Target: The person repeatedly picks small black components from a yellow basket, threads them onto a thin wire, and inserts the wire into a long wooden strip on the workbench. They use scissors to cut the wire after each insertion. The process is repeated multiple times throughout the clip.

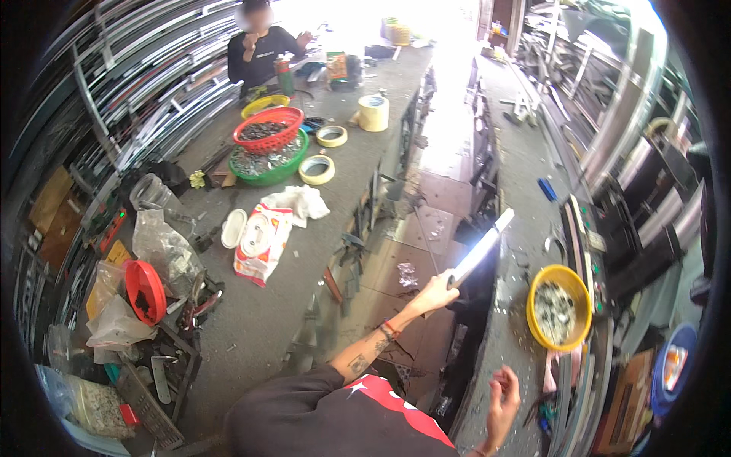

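My left hand stretches out over the gap between two worktops, fingers wrapped round one end of a flat, shiny metal strip. Its far end tilts up and to the right, beside the edge of the right worktop. Nothing is held in my right hand, low over that worktop, its fingers loosely bent and apart. Ahead of this hand stands a yellow basket of small metal pieces.
On the left worktop are a red basket, a green basket, tape rolls and a wipes pack. A co-worker is at the far left. Metal profiles line the gap. A blue object lies on the right worktop.
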### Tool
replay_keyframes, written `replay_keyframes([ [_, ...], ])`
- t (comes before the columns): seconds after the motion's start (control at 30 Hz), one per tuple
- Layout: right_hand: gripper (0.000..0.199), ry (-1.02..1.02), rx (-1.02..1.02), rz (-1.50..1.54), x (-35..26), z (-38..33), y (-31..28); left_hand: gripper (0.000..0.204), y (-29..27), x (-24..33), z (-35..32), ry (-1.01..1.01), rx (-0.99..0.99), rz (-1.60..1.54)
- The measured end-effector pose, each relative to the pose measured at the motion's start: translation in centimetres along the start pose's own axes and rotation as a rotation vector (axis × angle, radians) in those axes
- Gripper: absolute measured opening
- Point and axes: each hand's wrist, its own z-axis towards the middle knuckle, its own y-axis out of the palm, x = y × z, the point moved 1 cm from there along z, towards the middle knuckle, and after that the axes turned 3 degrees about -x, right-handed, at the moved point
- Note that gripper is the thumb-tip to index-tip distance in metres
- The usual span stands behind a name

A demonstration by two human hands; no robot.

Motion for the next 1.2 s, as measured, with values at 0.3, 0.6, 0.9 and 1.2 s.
replay_keyframes([
  [0.3,0.053,-0.417,-0.673,0.386,-11.2,19.7,21.0,0.059,-17.0,8.8,3.5,0.260,0.663,-0.155],
  [0.6,0.043,-0.480,-1.145,0.472,-21.8,27.4,29.4,0.059,-27.3,14.1,3.2,0.407,0.815,-0.242],
  [0.9,0.031,-0.483,-1.311,0.744,-35.6,37.9,36.8,0.033,-25.4,9.1,-2.0,0.146,1.463,0.607],
  [1.2,0.018,-0.053,-2.007,1.018,-49.6,39.2,52.2,0.018,-15.4,2.8,-13.2,-0.675,1.717,0.783],
])
